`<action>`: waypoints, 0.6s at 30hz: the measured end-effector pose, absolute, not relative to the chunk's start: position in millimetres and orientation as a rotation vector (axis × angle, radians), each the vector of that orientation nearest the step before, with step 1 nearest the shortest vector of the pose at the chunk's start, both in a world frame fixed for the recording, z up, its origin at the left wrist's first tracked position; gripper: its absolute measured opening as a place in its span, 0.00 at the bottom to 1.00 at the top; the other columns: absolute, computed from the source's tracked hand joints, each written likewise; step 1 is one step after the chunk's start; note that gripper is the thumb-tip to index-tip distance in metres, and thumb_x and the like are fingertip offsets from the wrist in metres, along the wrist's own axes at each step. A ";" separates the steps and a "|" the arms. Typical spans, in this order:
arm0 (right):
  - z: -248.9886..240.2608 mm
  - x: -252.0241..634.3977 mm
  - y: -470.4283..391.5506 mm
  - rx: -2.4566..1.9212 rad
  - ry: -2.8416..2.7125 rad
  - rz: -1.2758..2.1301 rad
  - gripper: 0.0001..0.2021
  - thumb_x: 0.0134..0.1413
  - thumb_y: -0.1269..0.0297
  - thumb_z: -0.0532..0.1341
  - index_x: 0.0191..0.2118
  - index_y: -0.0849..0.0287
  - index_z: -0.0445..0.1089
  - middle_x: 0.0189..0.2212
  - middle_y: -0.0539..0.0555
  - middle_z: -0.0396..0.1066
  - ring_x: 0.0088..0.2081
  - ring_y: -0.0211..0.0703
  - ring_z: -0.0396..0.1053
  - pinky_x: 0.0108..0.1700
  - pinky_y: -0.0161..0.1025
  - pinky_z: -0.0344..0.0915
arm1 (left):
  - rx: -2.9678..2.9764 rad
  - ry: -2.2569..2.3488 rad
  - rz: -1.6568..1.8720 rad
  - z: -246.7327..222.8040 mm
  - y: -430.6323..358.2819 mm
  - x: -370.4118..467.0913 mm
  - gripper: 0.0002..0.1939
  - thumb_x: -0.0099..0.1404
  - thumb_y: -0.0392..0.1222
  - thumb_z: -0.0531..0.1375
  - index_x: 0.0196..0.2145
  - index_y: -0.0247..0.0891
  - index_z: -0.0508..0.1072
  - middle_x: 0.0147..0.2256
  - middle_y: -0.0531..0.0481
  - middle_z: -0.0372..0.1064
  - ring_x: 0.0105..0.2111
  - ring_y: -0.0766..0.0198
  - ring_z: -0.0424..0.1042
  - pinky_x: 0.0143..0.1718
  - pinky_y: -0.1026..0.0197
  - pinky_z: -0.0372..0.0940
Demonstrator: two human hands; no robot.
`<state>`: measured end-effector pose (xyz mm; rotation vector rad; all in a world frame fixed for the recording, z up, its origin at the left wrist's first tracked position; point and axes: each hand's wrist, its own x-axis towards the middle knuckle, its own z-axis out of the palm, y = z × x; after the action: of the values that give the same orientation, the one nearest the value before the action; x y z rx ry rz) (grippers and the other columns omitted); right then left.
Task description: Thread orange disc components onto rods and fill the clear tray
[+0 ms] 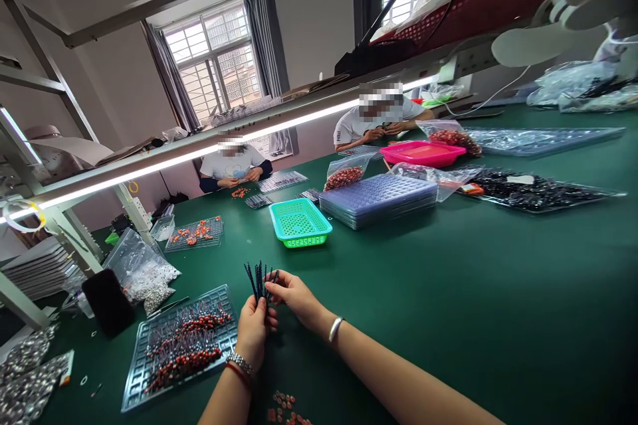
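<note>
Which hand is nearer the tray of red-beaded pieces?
Left. The left hand is just right of the tray; the right hand is farther right, beyond the left one.

The strands (258, 284) I'm gripping look rough, mostly matt. My bangle (336, 328) = smooth, polished metal; my wristband (240, 364) = shiny linked metal. Tray (130, 393) near me: clear glossy plastic, w/ smooth, glossy beads (182, 366). Table (448, 292): smooth, matt, v. slight sheen. Basket (300, 218): perf. plastic, semi-gloss. Bag (133, 259): thin, clear, crinkly plastic. Stack (373, 196): dimpled plastic, glossy. Curtain (266, 33): matt cloth, approx.
</note>
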<state>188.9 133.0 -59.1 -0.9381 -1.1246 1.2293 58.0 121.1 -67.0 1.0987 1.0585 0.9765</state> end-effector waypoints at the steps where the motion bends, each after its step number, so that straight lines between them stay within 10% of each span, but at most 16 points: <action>1: -59.5 188.9 133.4 -0.941 -1.122 1.228 0.07 0.62 0.64 0.59 0.39 0.63 0.68 0.29 0.48 0.69 0.26 0.34 0.67 0.29 0.35 0.68 | 1.099 1.060 0.977 -67.2 121.2 58.1 0.12 0.67 0.46 0.56 0.40 0.33 0.68 0.30 0.53 0.66 0.23 0.72 0.65 0.24 0.67 0.64; 18: -62.3 191.3 135.9 -0.909 -1.137 1.190 0.05 0.60 0.67 0.61 0.39 0.63 0.69 0.30 0.48 0.69 0.29 0.36 0.69 0.33 0.37 0.69 | 1.050 1.098 1.037 -70.8 124.4 55.7 0.12 0.67 0.46 0.56 0.41 0.33 0.68 0.31 0.53 0.66 0.24 0.72 0.65 0.24 0.67 0.64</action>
<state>191.3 135.9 -62.3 -0.9094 -1.1373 1.1897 55.7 124.4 -70.8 1.0496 1.0982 1.0374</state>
